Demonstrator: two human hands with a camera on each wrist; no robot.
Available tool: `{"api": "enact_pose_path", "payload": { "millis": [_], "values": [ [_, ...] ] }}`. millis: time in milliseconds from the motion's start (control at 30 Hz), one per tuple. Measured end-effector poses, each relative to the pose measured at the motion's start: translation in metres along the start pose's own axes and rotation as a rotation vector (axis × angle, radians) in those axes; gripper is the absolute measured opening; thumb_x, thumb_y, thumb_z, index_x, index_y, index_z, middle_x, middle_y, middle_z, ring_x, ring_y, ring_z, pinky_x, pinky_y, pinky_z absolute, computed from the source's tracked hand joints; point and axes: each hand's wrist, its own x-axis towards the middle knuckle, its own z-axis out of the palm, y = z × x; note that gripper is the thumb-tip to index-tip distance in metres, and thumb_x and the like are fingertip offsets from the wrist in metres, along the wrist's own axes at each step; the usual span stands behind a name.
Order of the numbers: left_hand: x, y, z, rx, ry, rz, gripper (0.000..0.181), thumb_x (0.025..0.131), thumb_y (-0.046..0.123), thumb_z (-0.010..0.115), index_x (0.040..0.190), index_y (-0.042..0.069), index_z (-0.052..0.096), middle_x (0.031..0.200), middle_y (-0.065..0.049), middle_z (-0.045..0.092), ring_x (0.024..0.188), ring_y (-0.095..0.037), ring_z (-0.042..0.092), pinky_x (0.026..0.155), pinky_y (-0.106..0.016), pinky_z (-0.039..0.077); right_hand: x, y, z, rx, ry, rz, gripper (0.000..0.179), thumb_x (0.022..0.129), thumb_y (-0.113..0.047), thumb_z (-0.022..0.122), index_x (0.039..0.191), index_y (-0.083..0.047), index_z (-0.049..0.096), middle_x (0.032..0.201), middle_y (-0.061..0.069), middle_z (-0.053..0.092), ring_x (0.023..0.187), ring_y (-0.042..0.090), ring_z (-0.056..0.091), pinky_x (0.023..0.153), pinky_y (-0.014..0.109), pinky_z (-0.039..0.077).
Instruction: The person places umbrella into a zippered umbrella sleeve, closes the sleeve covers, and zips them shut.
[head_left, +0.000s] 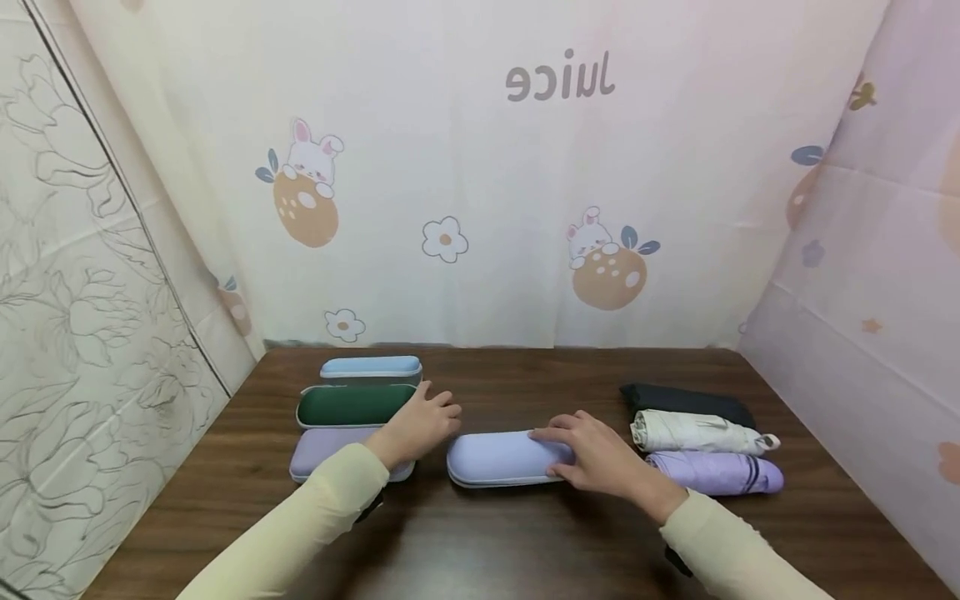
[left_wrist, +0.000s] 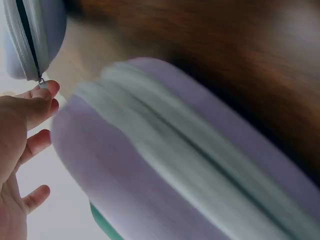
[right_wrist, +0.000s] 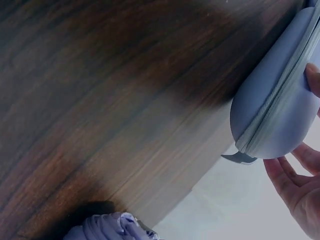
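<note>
Left hand [head_left: 420,429] pinches a zipper pull [left_wrist: 43,84] between thumb and forefinger, its other fingers spread, as the right hand [head_left: 600,454] grips the opposite end of a periwinkle case [head_left: 495,458] lying mid-table. Open wood runs before the case's near edge and again beyond it, between the groups at either side. Four cases are counted (the gripped one included): at left, a purple case [head_left: 322,450], then a green case [head_left: 356,406] and a light blue case [head_left: 371,366]. Three folded umbrellas line the right: lilac [head_left: 693,472], white [head_left: 693,432], black [head_left: 686,402]. Past the brown table [head_left: 487,546] hangs a pale curtain [head_left: 480,150] printed with rabbits.
</note>
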Motion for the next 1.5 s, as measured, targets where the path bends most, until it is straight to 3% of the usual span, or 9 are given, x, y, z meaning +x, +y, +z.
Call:
{"api": "enact_pose_path", "payload": {
  "millis": [267, 433, 667, 900, 1033, 1167, 1233, 1367, 1500],
  "values": [
    [-0.016, 0.008, -0.001, 0.083, 0.015, -0.012, 0.010, 0.085, 0.012, 0.072, 0.088, 0.021, 0.074, 0.091, 0.005, 0.060, 0.097, -0.018, 0.049, 0.097, -0.054, 0.037, -0.005, -0.003, 0.000, -0.021, 0.055, 0.058, 0.046, 0.072, -0.024, 0.082, 0.117, -0.018, 0.070, 0.103, 0.007, 0.066, 0.089, 0.023, 0.059, 0.078, 0.043, 0.047],
    [-0.029, 0.024, 0.000, 0.081, 0.172, -0.076, 0.009, 0.084, 0.007, 0.071, 0.080, 0.014, 0.071, 0.083, 0.001, 0.056, 0.089, -0.021, 0.050, 0.094, -0.059, 0.037, -0.003, -0.011, 0.001, -0.043, 0.070, 0.101, 0.044, 0.072, -0.024, 0.081, 0.114, -0.016, 0.071, 0.096, 0.007, 0.066, 0.086, 0.025, 0.061, 0.080, 0.046, 0.047],
    [-0.021, 0.047, 0.003, 0.045, 0.356, -0.178, 0.013, 0.076, -0.002, 0.069, 0.071, 0.009, 0.065, 0.079, -0.004, 0.052, 0.081, -0.023, 0.048, 0.086, -0.060, 0.040, 0.000, -0.033, -0.002, -0.085, 0.102, 0.202, 0.045, 0.067, -0.030, 0.084, 0.107, -0.013, 0.074, 0.077, 0.005, 0.065, 0.067, 0.020, 0.058, 0.060, 0.038, 0.048],
    [-0.010, 0.055, 0.007, 0.081, 0.244, -0.327, 0.009, 0.076, 0.005, 0.074, 0.076, 0.012, 0.068, 0.082, -0.003, 0.052, 0.088, -0.024, 0.047, 0.089, -0.058, 0.037, 0.000, -0.052, -0.010, -0.111, -0.016, 0.221, 0.053, 0.076, -0.044, 0.076, 0.112, -0.007, 0.068, 0.083, 0.009, 0.063, 0.070, 0.024, 0.062, 0.059, 0.040, 0.049],
    [-0.007, 0.055, 0.007, 0.059, 0.153, -0.368, 0.008, 0.077, 0.009, 0.074, 0.080, 0.015, 0.070, 0.085, -0.002, 0.054, 0.091, -0.024, 0.046, 0.090, -0.058, 0.034, 0.005, -0.040, -0.022, -0.077, -0.156, 0.004, 0.034, 0.089, -0.018, 0.067, 0.119, -0.004, 0.061, 0.097, 0.005, 0.058, 0.079, 0.019, 0.061, 0.064, 0.035, 0.050],
    [-0.008, 0.056, 0.006, 0.022, 0.144, -0.382, 0.005, 0.077, 0.011, 0.073, 0.081, 0.012, 0.070, 0.087, -0.003, 0.055, 0.091, -0.025, 0.048, 0.090, -0.060, 0.035, 0.019, -0.017, -0.026, -0.233, -0.187, -0.336, 0.059, 0.079, 0.005, 0.071, 0.132, -0.013, 0.054, 0.120, 0.007, 0.055, 0.098, 0.019, 0.059, 0.072, 0.031, 0.051],
    [-0.009, 0.056, 0.005, 0.015, 0.143, -0.388, 0.003, 0.078, 0.012, 0.072, 0.081, 0.011, 0.070, 0.087, -0.003, 0.056, 0.091, -0.026, 0.048, 0.090, -0.060, 0.035, 0.028, -0.008, -0.024, -0.338, -0.183, -0.487, 0.071, 0.075, 0.007, 0.073, 0.138, -0.019, 0.050, 0.135, 0.008, 0.050, 0.115, 0.023, 0.054, 0.085, 0.033, 0.049],
    [-0.011, 0.056, 0.004, 0.020, 0.127, -0.383, 0.005, 0.079, 0.013, 0.072, 0.083, 0.012, 0.071, 0.088, -0.004, 0.056, 0.093, -0.026, 0.049, 0.092, -0.061, 0.035, 0.044, 0.000, -0.016, -0.493, -0.201, -0.734, 0.063, 0.083, -0.003, 0.067, 0.140, -0.024, 0.048, 0.144, 0.005, 0.045, 0.129, 0.024, 0.044, 0.100, 0.034, 0.038],
    [-0.011, 0.054, 0.003, 0.031, 0.121, -0.358, 0.004, 0.079, 0.013, 0.073, 0.083, 0.014, 0.071, 0.089, -0.003, 0.057, 0.093, -0.025, 0.050, 0.092, -0.061, 0.036, 0.052, -0.005, -0.014, -0.582, -0.215, -0.863, 0.056, 0.085, -0.012, 0.067, 0.138, -0.022, 0.051, 0.143, 0.002, 0.046, 0.130, 0.020, 0.043, 0.101, 0.030, 0.037]
  ]
}}
